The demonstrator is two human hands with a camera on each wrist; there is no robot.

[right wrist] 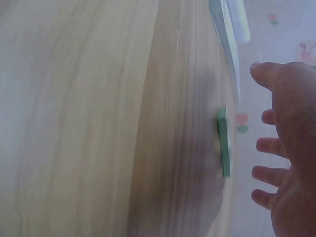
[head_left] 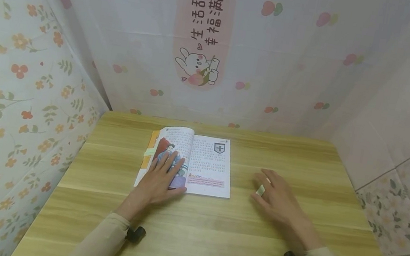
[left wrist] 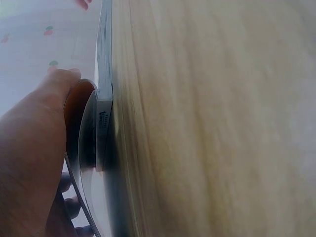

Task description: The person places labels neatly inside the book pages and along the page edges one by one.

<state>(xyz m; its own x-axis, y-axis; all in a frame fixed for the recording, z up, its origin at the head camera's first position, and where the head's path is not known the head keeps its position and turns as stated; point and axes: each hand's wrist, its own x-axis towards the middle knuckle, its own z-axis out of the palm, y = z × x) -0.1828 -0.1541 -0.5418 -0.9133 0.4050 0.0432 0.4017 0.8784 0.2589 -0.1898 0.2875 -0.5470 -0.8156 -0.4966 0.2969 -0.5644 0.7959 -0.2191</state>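
- Open book [head_left: 202, 163]: beneath and to the right of the left grip [head_left: 157, 183].
- Left grip: fingers extended, resting on the left page.
- Small green block [head_left: 261, 190]: just beside the right grip [head_left: 278, 198]; contact is hard to judge.
- Right grip: fingers relaxed, spread apart.
- Table [head_left: 206, 244]: below both grips.

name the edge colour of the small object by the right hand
Small object: green edge, best in the right wrist view.
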